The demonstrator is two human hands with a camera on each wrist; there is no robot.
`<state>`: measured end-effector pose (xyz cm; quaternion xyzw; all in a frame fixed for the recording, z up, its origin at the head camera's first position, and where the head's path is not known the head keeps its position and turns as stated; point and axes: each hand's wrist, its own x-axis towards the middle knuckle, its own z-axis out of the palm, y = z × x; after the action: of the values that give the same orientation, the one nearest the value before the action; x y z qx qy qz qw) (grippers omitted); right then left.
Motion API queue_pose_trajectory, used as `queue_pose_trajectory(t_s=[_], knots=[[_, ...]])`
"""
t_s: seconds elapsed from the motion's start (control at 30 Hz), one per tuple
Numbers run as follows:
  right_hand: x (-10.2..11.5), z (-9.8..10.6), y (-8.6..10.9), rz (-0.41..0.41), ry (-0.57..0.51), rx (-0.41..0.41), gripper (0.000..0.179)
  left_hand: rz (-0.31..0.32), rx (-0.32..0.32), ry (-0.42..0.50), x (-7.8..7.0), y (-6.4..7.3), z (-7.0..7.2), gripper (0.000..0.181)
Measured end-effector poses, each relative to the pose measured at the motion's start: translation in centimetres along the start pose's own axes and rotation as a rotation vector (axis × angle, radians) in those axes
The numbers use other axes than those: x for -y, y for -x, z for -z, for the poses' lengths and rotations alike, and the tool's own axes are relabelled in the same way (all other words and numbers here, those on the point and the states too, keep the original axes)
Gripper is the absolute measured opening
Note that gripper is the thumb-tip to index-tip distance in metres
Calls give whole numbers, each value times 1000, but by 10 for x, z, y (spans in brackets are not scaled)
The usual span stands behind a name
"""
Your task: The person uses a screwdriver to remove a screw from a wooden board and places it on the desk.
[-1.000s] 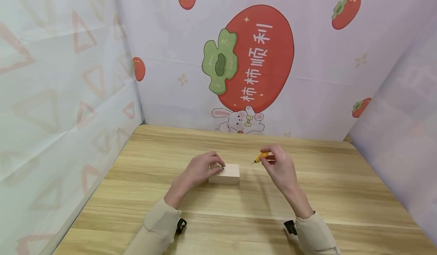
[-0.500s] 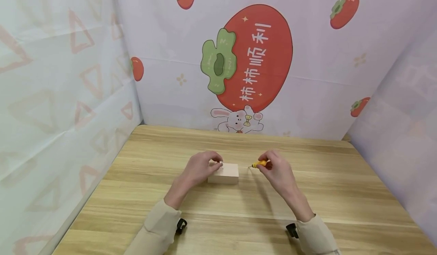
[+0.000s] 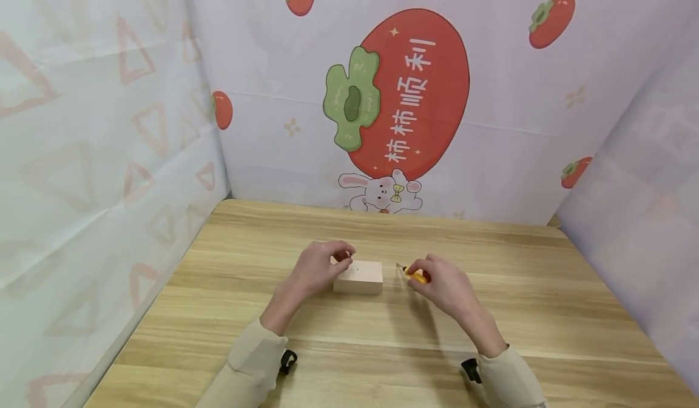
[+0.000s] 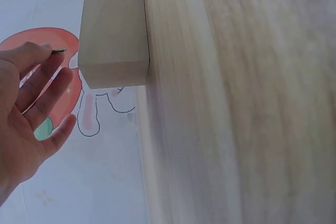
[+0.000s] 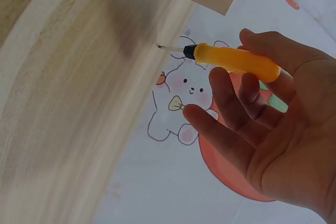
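Observation:
A pale rectangular wooden block [image 3: 367,282] lies on the table, with a small dark spot on its top face. Just above its left end, my left hand [image 3: 315,269] pinches a tiny dark screw [image 4: 58,51] between thumb and forefinger; the other fingers are loosely spread in the left wrist view. To the block's right, my right hand [image 3: 446,285] holds a small screwdriver [image 5: 233,61] by its yellow handle. The screwdriver has a black collar and a thin metal shaft. Its tip points up and left in the head view, apart from the block.
A wood-grain table [image 3: 338,347] spreads beneath both hands. Behind it stands a printed backdrop [image 3: 262,159] with persimmons and a rabbit, and a patterned sheet [image 3: 109,226] closes off the left side. Black straps [image 3: 287,361] sit at both wrists.
My left hand has lifted slightly off the block's top with the screw. The right hand has come lower and nearer to me, and the screwdriver has swung from tip-down to tip-up.

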<state>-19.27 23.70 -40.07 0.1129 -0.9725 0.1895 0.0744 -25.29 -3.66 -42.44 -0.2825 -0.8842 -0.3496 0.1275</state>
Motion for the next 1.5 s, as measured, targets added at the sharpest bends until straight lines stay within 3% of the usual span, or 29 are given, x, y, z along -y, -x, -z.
queue_pose_trajectory(t_s=[0.13, 0.6, 1.0, 1.23, 1.5], knots=[[0, -1, 2, -17, 11, 91, 19, 1, 0, 30, 0, 1, 1, 15], [0, -8, 6, -46, 62, 203, 25, 64, 24, 146, 4, 4, -1, 18], [-1, -10, 8, -31, 67, 215, 29, 148, 114, 65, 4, 7, 0, 27], [0, -14, 7, -36, 63, 240, 30, 120, 114, 17, 9, 10, 2, 29], [1, -17, 6, -42, 76, 263, 31, 132, 141, 71, 10, 17, 10, 30]])
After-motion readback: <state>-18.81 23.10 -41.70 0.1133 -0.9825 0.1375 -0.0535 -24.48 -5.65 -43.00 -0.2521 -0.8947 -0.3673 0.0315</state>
